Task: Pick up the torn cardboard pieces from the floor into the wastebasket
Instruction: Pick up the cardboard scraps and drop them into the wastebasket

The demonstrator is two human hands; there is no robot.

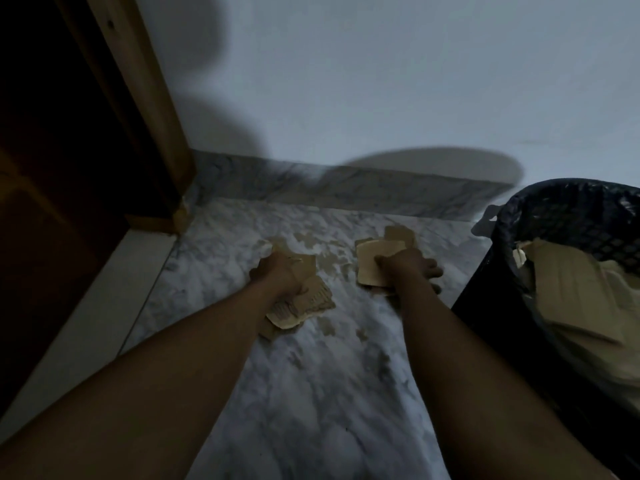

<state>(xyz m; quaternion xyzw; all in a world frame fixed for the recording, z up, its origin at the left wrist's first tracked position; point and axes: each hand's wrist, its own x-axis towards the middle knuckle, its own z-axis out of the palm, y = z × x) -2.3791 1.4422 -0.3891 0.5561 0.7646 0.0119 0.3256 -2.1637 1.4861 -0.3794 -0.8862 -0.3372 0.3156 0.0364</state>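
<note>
Watching through the head camera, I see the lined mesh wastebasket [585,216] standing just to the right of the right-hand fingers [432,265], with a large cardboard sheet [568,292] already lying inside it. On the marble floor [311,393], both hands are down on the torn pieces.

The left hand [278,271] is fisted around a crumpled cardboard wad [308,301], which spills out below and to the right of its knuckles. The right hand [408,266] pinches a flat cardboard stack [372,266]. Its thumb presses on top, and the other fingers splay to the right, near the floor.

I judge the cardboard to be light, dry and fairly stiff. It bends and crushes rather than breaks, and it is rough enough not to slip. A stack is best clamped across its faces, thumb against fingers, because loose layers can slide out of a slack hold.

Small scraps [329,261] lie scattered between the two sets of fingers, with a few more nearer me. They look too thin to grab, so I expect they will need fingertip pinching or sweeping together.
</note>
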